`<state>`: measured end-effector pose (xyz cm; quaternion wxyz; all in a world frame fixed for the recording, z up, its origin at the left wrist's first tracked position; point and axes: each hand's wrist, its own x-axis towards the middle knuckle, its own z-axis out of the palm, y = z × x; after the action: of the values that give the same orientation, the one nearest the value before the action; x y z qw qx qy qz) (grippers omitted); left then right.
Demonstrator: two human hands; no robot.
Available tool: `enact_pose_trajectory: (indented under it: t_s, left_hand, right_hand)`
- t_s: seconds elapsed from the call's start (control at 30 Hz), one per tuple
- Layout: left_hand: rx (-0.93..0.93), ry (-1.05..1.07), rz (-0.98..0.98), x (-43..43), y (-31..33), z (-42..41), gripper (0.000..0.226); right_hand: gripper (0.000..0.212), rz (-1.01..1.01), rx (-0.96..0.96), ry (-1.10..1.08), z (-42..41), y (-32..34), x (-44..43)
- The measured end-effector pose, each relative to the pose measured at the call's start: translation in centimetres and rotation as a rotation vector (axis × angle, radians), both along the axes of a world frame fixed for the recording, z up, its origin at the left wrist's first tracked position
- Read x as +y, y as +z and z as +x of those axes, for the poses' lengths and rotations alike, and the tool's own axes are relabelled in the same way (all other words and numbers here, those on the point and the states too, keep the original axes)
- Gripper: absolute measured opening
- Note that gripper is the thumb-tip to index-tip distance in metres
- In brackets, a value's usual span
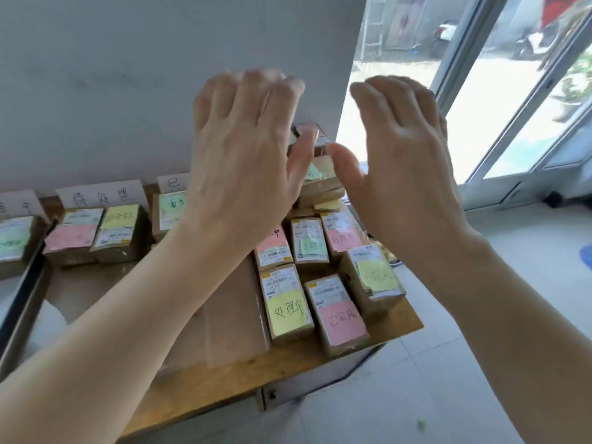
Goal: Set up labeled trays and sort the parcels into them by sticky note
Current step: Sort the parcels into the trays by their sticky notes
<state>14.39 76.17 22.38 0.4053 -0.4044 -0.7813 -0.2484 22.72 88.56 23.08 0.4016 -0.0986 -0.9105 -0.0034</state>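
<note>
My left hand (246,149) and my right hand (407,161) are raised side by side above the wooden table (243,376), backs toward me, fingers relaxed, holding nothing. Below them lie several small brown parcels with sticky notes: one with a yellow note (288,307), one with a pink note (341,318), another yellow-noted one (374,278). A stack of parcels (323,184) rises behind my thumbs, partly hidden. At the back left, parcels (93,232) sit before a handwritten white label card (101,193).
A white wall stands behind the table. Glass sliding doors (512,129) are on the right, above a pale tiled floor (480,363). A dark-edged tray rim (25,283) runs along the left. A flat cardboard sheet (230,315) lies mid-table.
</note>
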Motion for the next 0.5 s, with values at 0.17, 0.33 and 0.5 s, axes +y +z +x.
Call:
enact_pose_trajectory:
  t_s: [0.17, 0.33, 0.5]
  left_hand:
    - [-0.084, -0.076, -0.024, 3.7, -1.1, 3.4, 0.036]
    - [-0.264, -0.131, -0.065, 6.5, -4.7, 4.2, 0.036]
    - [-0.419, -0.142, -0.13, 8.5, -9.1, 4.5, 0.037]
  right_hand:
    - [0.046, -0.057, -0.012, -0.091, 4.3, -1.2, 4.6]
    - [0.045, -0.123, -0.137, -0.144, 6.0, -4.5, 7.5]
    - [0.048, -0.235, -0.361, -0.184, 6.7, -8.3, 10.1]
